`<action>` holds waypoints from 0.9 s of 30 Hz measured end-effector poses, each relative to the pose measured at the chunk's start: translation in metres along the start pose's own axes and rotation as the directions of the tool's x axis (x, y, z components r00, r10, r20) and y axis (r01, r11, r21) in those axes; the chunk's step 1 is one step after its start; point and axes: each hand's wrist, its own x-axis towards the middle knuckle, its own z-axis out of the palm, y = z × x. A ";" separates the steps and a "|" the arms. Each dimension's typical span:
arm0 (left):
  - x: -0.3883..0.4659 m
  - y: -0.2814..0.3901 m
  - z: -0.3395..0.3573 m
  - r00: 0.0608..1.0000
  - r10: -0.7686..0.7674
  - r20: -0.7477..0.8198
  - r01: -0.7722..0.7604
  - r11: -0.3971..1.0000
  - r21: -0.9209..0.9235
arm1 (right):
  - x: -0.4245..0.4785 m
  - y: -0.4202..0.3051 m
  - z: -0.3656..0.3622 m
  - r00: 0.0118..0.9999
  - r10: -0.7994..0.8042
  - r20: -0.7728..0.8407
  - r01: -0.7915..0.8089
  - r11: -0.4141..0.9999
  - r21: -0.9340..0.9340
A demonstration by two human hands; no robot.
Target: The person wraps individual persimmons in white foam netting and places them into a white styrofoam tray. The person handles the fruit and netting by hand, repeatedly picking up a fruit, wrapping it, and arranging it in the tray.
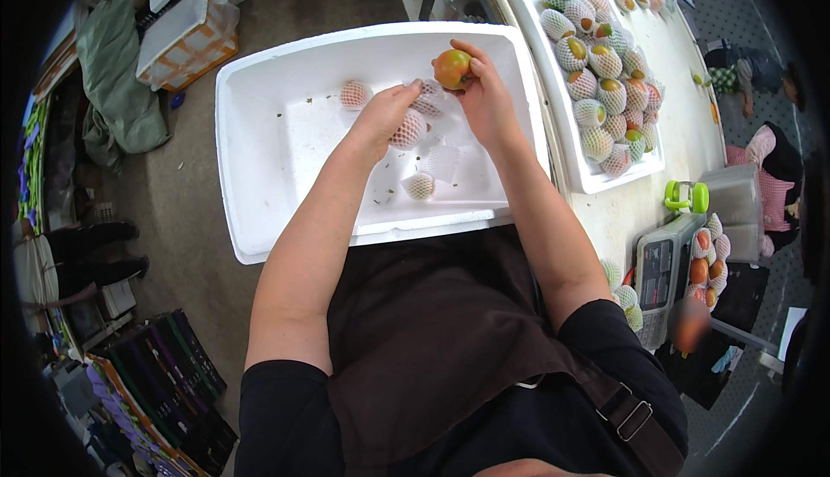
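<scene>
A white foam box (249, 205) stands before me, and both my hands are over it. In my right hand (486, 91) is a bare tomato (453, 69), orange with some green, held between thumb and fingers. My left hand (388, 111) pinches a white foam net sleeve (428, 98) beside that tomato; whether fruit fills the sleeve is hard to tell. Just under the left hand sits a netted tomato (408, 130), partly covered by it. Another netted tomato (355, 95) rests farther left in the box. Nearer to me lie a pale netted fruit (421, 187) and a loose flattened sleeve (443, 162).
To the right, a white foam tray (583, 182) full of netted tomatoes (609, 62) stands on a table (687, 114). A weighing scale (658, 269) and a green-lidded jar (686, 196) are nearer. A taped foam box (188, 43) stands on the floor at left. People are at both edges.
</scene>
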 end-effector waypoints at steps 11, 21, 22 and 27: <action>-0.011 0.013 0.007 0.991 0.126 0.045 -0.115 0.974 -0.194 | -0.003 0.004 0.006 0.994 -0.085 -0.063 0.062 0.949 -0.308; -0.006 0.005 0.009 0.935 0.350 -0.061 -0.300 0.871 0.389 | -0.009 0.002 0.019 0.996 -0.094 -0.004 0.068 0.752 -0.656; -0.010 0.007 0.011 0.931 0.362 -0.043 -0.309 0.848 0.431 | -0.010 0.000 0.021 0.997 -0.068 -0.025 0.036 0.761 -0.647; 0.002 -0.003 0.004 0.908 0.418 -0.007 -0.373 0.818 0.439 | -0.005 0.004 0.006 0.998 0.038 -0.052 -0.053 0.941 -0.334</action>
